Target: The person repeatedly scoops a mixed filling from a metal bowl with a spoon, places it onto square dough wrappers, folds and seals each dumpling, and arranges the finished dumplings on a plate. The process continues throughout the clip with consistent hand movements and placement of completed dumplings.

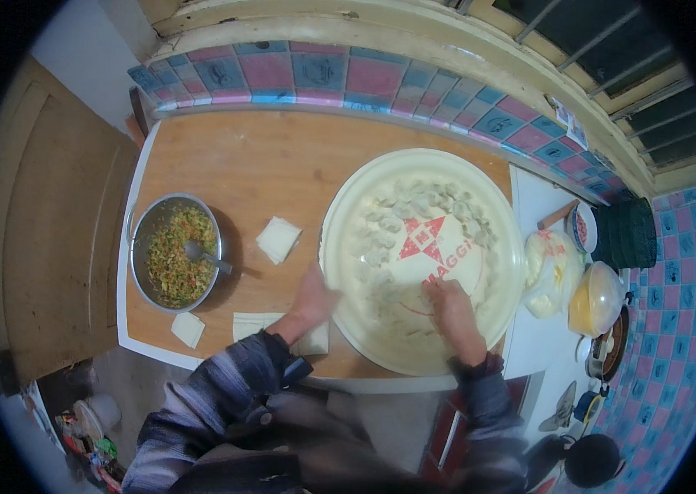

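A large round cream tray with a red star print and the Maggi name lies before me. Filled dumplings are set in a curved row inside its wall. My left hand is at the tray's left rim, its thumb over the edge; its fingers are partly hidden and blurred. Above the tray's lower right part is my right hand, fingers curled in; whether they hold anything is hidden. Square dough wrappers lie beside my left wrist, partly covered by my sleeve. Another wrapper stack sits left of the tray.
A steel pot of chopped vegetable filling stands at the left, with a spoon in it. Near it lies a wrapper. Right of the tray are a plastic bag, a lidded yellow container and a bowl.
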Tool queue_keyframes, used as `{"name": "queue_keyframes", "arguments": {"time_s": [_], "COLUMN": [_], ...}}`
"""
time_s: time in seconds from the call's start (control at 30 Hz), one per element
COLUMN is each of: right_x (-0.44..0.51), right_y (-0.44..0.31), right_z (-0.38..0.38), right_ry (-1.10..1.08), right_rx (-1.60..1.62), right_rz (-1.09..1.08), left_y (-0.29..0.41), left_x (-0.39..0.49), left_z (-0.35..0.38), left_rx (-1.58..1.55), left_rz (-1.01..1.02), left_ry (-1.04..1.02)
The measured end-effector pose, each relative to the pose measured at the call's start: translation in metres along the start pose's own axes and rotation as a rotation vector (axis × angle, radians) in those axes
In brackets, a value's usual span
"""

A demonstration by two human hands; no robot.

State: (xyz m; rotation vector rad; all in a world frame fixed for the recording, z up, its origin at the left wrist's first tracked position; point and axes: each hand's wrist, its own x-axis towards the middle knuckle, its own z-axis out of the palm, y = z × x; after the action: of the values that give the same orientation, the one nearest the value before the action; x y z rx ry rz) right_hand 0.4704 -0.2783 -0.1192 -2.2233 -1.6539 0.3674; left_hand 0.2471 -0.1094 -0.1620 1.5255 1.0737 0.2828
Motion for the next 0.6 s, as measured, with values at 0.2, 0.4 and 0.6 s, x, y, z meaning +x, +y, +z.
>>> {"name": "queue_keyframes", "arguments": {"time_s": [0.2,0.4,0.6], "right_x": [0.009,0.027,0.030], "right_y": [-0.004,-0.021,-0.020], "right_z": [-0.003,0.004,0.020], "right_ry": [-0.027,-0.064,-0.087], "right_rx": [0.140,0.271,0.211], "right_rz": [0.090,-0.202,-0.119], "left_y": [0.026,0.028,0.002], "left_x": [0.046,0.037,-0.022], "left_z": [-0.042,-0.040,0.004], "left_rx": [-0.060,-0.123,-0.005], "left_rz": [0.055,0.077,0.006], "left_ry": [-0.321,-0.100,0.066]}}
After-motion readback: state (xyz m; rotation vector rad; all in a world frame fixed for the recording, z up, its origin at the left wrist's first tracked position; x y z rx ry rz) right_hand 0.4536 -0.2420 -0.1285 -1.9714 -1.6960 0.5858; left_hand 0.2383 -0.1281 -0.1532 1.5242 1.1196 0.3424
